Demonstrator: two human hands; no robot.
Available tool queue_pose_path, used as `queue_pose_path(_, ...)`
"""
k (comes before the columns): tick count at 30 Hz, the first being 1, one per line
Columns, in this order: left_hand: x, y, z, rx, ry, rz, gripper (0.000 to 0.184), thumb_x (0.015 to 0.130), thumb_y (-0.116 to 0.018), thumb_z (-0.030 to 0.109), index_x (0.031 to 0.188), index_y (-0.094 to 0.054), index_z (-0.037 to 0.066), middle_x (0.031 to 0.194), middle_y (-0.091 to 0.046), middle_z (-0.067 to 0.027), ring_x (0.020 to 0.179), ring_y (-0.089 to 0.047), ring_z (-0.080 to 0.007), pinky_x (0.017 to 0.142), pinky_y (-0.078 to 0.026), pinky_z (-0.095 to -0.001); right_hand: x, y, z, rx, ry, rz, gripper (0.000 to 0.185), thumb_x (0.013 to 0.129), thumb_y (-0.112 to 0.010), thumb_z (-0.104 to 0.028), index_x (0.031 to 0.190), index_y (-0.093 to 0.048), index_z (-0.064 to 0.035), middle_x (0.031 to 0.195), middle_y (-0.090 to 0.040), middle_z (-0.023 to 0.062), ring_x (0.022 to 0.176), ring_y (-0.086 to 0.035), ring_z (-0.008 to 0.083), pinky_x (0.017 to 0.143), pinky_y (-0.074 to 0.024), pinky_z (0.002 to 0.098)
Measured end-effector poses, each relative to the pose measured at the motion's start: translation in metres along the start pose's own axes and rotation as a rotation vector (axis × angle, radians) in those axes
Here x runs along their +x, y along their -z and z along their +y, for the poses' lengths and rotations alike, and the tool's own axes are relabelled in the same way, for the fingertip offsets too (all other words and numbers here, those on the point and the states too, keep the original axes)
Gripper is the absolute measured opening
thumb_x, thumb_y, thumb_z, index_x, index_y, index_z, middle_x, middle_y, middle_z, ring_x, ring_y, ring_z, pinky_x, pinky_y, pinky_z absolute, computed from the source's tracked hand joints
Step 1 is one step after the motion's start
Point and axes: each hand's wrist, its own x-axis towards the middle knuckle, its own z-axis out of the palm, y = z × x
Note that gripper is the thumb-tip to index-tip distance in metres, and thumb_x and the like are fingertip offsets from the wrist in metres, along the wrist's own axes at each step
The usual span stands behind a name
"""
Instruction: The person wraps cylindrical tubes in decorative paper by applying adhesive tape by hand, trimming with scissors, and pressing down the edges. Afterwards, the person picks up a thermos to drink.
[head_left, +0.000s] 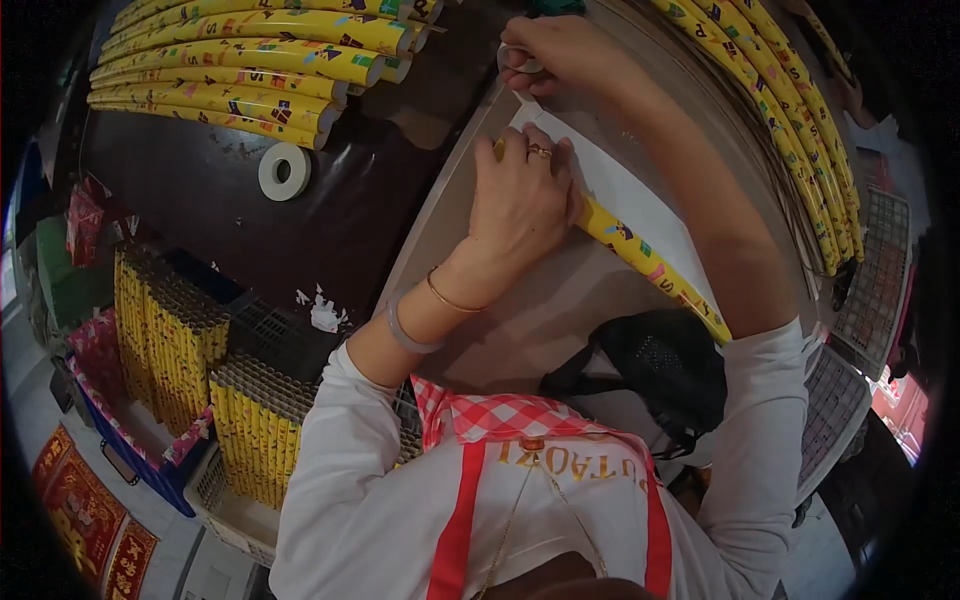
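My left hand (525,190), with a ring on one finger, presses down over the upper part of a yellow printed paper tube (650,265), its fingers wrapped round it. The tube lies slanted on the brown board, its lower end near my right forearm. Along its far side runs a white sheet (630,190); whether it joins the tube I cannot tell. Farther up, my right hand (565,55) is closed on a roll of white tape (518,62). A short pale strip (522,98) shows between the roll and the tube's upper end.
Yellow tubes (250,60) are stacked at upper left, more tubes (770,110) at upper right. Another tape roll (285,172) lies on the dark table. At lower left, bundled tubes stand in a blue-sided bin (95,400) and a white basket (225,510). A black mesh cap-like item (660,365) sits near my body.
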Motion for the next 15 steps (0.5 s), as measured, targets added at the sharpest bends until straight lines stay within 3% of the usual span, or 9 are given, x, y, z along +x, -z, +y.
queue_pose_path(15,-0.001,-0.001,0.000,0.013,0.004,-0.010,0.036,0.078,-0.056,0.028,0.107,-0.062,0.009,0.095,-0.054,-0.0117,0.090,-0.051,-0.0252,0.075,-0.036,-0.0409,0.003,-0.007,-0.014,0.103,0.155,0.023,0.035,0.093,-0.038,-0.030,0.075,-0.052,-0.0025,0.107,-0.061,0.0196,0.097,-0.061,0.0233,0.084,-0.0476,0.0364)
